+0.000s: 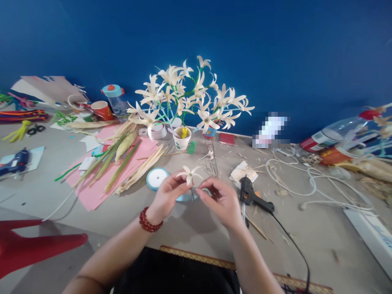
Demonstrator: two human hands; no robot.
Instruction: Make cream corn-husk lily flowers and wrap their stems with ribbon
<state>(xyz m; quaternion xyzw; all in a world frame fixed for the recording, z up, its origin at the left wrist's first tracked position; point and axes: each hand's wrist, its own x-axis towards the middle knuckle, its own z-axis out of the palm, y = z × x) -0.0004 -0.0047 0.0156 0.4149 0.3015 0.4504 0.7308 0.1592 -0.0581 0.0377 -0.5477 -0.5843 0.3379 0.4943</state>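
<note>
My left hand [167,196] pinches the base of a small cream straw flower [190,173] held above the table. A red bead bracelet [148,222] circles that wrist. My right hand [222,200] is closed just to the right, its fingertips pinched at the flower's thin stem below the petals. Under my hands lies a pale blue ribbon roll [157,178]. A black glue gun [252,195] rests just right of my right hand, its cord trailing toward me.
A bouquet of cream flowers [190,96] stands at the back by a paper cup [182,141]. Pink paper [98,188] with straw strips lies left, a blue glue gun [15,162] far left. White cable [306,179], bottles [333,136] right. Red chair [27,245] near left.
</note>
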